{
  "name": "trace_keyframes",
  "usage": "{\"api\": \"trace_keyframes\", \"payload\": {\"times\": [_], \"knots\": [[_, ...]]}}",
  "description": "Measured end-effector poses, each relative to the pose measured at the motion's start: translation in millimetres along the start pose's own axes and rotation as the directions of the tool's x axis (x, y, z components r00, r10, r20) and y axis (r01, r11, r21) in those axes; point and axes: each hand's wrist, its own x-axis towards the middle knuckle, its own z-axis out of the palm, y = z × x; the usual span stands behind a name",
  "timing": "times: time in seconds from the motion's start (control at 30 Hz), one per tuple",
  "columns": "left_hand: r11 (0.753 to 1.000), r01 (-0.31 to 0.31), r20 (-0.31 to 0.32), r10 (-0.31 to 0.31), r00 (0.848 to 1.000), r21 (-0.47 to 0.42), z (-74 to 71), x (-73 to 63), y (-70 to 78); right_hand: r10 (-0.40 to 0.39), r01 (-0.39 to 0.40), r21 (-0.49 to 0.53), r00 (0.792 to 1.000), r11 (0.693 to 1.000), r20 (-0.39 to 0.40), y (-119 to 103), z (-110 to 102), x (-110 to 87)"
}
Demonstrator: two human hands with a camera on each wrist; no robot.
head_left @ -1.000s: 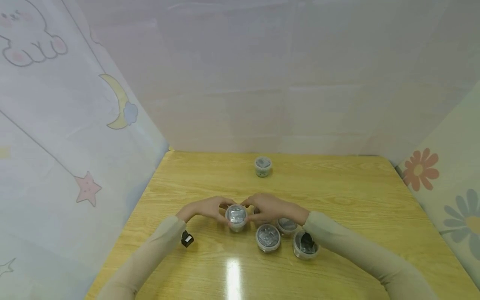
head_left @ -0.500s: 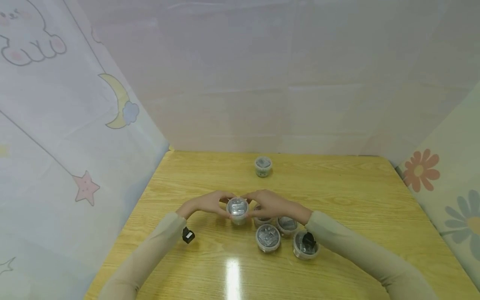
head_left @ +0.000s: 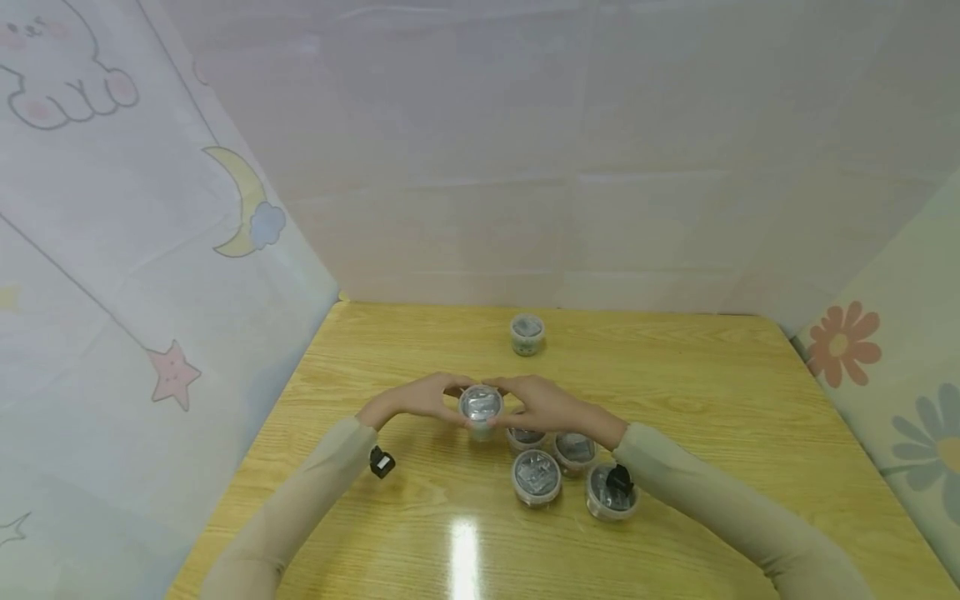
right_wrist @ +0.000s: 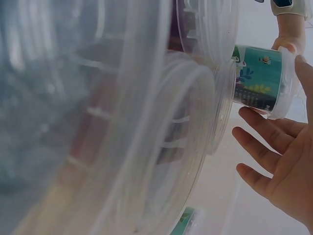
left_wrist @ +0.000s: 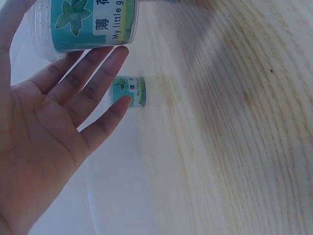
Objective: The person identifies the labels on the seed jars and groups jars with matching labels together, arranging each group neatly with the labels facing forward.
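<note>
Both hands hold one small lidded plastic tub (head_left: 482, 406), raised above the wooden table. The left hand (head_left: 420, 398) grips its left side and the right hand (head_left: 551, 406) its right side, thumbs toward the near side. In the left wrist view the tub (left_wrist: 93, 22) has a teal label with a mint plant and "My little g…". That view shows the left hand (left_wrist: 44, 122) with its lower fingers spread off the tub. In the right wrist view the right hand (right_wrist: 293, 166) holds the tub by its lid end.
A similar tub (head_left: 527, 336) stands alone near the far table edge. Several more tubs, including a front one (head_left: 536, 477) and one by the right wrist (head_left: 609, 492), stand below the right hand. Printed cloth walls (head_left: 480, 167) border the table (head_left: 675, 375).
Both hands have lifted the tub and moved it slightly away and to the right. The other tubs have stayed in place.
</note>
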Motion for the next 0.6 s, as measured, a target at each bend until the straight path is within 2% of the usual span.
{"api": "trace_keyframes", "payload": {"times": [0.17, 0.6], "knots": [[1.000, -0.006, -0.004, 0.005, 1.000, -0.001, -2.0, 2.6, 1.5, 0.022, -0.021, 0.025, 0.999, 0.999, -0.027, -0.7, -2.2, -0.7], [1.000, -0.007, -0.027, 0.007, 1.000, -0.012, -4.1, 8.0, 6.9, 0.009, -0.001, 0.098, 0.997, 0.995, -0.075, 5.0, -6.8, -4.5]]}}
